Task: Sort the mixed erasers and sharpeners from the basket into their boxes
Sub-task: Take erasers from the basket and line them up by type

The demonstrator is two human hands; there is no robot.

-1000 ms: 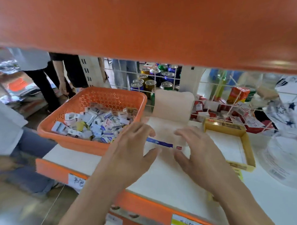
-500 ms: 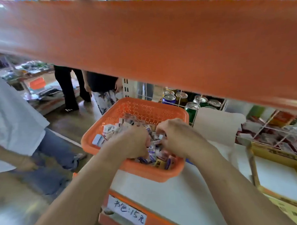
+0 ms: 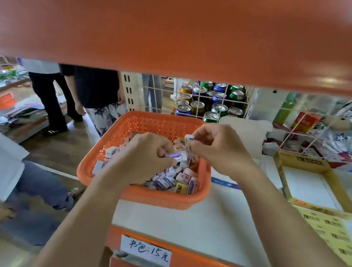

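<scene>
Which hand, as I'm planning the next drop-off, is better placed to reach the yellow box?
Probably right. The right hand pinches a packet and sits nearer the yellow box; the left hand is farther, over the basket.

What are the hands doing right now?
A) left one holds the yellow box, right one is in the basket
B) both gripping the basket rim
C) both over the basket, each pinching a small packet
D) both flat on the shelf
C: over the orange basket, the left hand pinches a purple-striped packet and the right hand pinches a white packet; neither touches the yellow box to the right.
</scene>
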